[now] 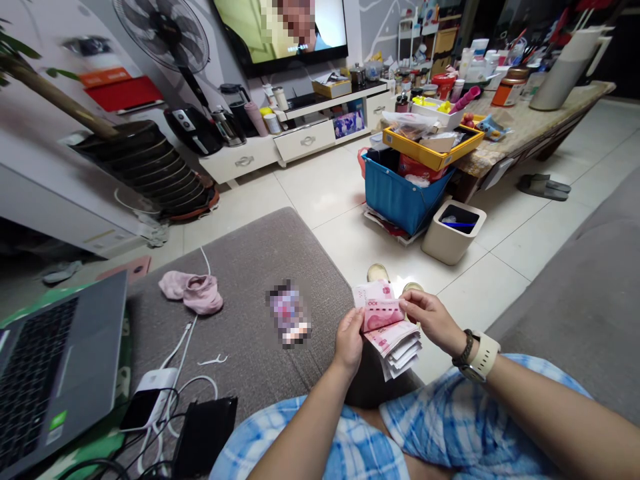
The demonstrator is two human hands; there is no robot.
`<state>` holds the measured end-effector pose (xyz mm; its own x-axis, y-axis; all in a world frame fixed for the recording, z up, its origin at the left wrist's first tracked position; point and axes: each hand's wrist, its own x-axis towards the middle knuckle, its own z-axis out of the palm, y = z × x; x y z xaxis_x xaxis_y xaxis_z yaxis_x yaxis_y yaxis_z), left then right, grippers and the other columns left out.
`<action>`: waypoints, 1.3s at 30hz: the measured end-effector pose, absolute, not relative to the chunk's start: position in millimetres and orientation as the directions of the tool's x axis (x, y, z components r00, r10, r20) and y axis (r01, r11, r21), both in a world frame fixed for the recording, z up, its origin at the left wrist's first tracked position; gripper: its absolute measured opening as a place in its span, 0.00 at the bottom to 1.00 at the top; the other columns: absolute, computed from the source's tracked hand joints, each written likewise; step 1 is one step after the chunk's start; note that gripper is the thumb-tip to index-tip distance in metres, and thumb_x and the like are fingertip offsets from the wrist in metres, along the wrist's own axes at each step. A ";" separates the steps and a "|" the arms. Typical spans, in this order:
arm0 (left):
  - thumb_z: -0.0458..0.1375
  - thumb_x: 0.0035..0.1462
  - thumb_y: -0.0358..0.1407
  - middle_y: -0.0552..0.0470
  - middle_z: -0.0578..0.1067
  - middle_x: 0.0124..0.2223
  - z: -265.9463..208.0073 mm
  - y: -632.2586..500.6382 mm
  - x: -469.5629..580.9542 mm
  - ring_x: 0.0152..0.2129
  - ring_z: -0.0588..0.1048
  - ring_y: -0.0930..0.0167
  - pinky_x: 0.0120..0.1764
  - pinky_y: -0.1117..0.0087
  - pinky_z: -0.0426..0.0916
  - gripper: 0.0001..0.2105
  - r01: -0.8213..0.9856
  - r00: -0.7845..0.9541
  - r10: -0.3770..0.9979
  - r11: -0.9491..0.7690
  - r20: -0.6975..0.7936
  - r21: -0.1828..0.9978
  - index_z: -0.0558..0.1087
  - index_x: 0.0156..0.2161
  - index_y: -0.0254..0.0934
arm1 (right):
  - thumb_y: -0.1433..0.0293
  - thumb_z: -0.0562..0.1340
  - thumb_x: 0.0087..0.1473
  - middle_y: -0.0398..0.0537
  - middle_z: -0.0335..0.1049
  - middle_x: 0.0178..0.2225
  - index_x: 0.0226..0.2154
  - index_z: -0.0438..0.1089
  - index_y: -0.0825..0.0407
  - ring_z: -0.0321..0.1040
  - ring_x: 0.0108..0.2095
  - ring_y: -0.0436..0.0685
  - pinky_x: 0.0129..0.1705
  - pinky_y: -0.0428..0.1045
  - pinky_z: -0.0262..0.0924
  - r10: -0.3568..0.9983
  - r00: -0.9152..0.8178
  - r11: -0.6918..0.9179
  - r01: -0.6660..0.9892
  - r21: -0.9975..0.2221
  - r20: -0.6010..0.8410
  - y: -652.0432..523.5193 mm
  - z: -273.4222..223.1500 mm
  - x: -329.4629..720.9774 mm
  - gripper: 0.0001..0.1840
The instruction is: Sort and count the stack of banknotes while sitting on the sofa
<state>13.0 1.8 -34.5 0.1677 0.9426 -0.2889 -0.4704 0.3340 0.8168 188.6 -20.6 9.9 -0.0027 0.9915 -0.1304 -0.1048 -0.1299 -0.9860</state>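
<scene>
While left grip (349, 341) and right grip (433, 318) pinch pink banknotes (384, 317), sofa edge (319, 253) near, tiled floor (330, 197) spreading beyond.

Upper banknote (384, 320), over grey seat's (250, 257) right edge: "100", upside down in view | lower banknote (387, 339): numeral partly covered | laptop (95, 353), seat's left edge: green sticker (58, 419), white sticker (53, 435), print too small | brown jar (510, 85), on desk (543, 117): label illegible | TV (327, 37): caption line blurred
</scene>
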 end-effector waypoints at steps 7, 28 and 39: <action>0.66 0.47 0.43 0.45 0.81 0.36 -29.8 0.8 14.2 0.35 0.79 0.64 0.47 0.61 0.69 0.15 -0.460 0.223 0.929 0.366 -0.294 0.809 0.76 0.36 0.33 | 0.49 0.58 0.55 0.43 0.66 0.19 0.25 0.68 0.53 0.56 0.21 0.50 0.26 0.48 0.50 0.987 -0.070 -0.149 -0.101 -0.984 -0.143 -21.8 12.1 189.3 0.24; 0.65 0.50 0.41 0.47 0.81 0.35 -32.5 -0.1 11.4 0.34 0.78 0.65 0.45 0.63 0.69 0.14 -0.418 0.321 0.909 0.389 -0.267 0.821 0.76 0.39 0.33 | 0.57 0.68 0.47 0.40 0.64 0.24 0.25 0.65 0.53 0.60 0.26 0.50 0.29 0.47 0.54 0.991 -0.019 -0.137 -0.133 -0.982 -0.135 -19.4 2.4 189.1 0.18; 0.69 0.40 0.47 0.51 0.79 0.30 -33.2 2.7 13.9 0.31 0.77 0.67 0.41 0.66 0.69 0.17 -0.494 0.126 0.938 0.343 -0.324 0.799 0.78 0.30 0.34 | 0.53 0.66 0.49 0.39 0.59 0.21 0.24 0.66 0.53 0.51 0.22 0.47 0.26 0.46 0.47 0.988 -0.018 -0.151 -0.126 -0.980 -0.150 -19.5 4.9 189.6 0.21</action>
